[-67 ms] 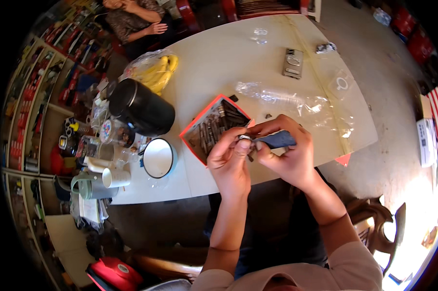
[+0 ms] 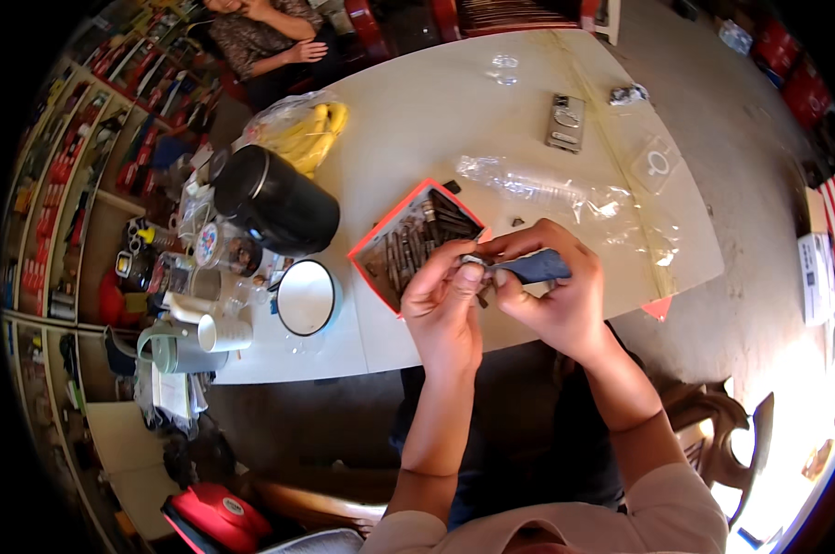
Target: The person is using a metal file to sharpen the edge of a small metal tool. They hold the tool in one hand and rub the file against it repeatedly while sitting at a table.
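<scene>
Both my hands are raised together over the near edge of the table. Between the thumb and fingers of my left hand point(image 2: 447, 300) is a small shiny metal piece point(image 2: 473, 259), mostly covered by the fingertips. My right hand point(image 2: 558, 295) is closed around a dark blue-grey tool handle point(image 2: 541, 266), whose thin end meets the metal piece. The fingers hide the tip. Just beyond my left hand lies an open orange-rimmed box point(image 2: 366, 242) with several dark metal bits and rods point(image 2: 416, 242) in it.
Left on the table stand a black canister point(image 2: 277, 203), a white bowl point(image 2: 305, 297), a white cup point(image 2: 223, 333) and bagged bananas point(image 2: 312, 138). Clear plastic wrap point(image 2: 547, 185) and a silver phone-like device point(image 2: 565, 123) lie farther right. Another person point(image 2: 268, 42) sits across the table.
The whole view has shifted slightly, so the table and its things appear a little farther right. Both hands keep their grips, with barely any movement between them.
</scene>
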Demonstrator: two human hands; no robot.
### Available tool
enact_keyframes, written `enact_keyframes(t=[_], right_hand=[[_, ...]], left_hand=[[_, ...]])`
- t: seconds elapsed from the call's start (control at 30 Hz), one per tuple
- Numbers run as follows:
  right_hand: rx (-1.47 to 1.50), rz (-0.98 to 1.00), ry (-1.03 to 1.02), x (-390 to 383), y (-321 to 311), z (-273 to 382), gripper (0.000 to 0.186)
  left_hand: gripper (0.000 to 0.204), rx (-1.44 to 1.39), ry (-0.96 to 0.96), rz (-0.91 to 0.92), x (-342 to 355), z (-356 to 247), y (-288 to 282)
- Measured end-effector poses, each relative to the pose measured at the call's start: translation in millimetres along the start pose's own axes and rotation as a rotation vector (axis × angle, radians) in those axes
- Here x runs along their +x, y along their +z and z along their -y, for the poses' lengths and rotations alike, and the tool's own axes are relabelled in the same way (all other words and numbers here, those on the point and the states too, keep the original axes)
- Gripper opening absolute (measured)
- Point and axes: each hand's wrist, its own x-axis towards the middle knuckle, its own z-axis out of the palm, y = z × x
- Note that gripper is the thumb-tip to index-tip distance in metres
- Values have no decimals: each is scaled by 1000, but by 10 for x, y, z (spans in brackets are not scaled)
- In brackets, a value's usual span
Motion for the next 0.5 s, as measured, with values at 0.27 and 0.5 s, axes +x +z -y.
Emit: enact_keyframes(t=[0.27, 0.5], right_hand=[[57, 22, -20, 4, -15, 30, 16], [9, -2, -71, -7, -34, 18, 18]], left_hand=[[23, 2, -7, 5, -9, -31, -26], [24, 135, 85, -5, -30, 1, 46]])
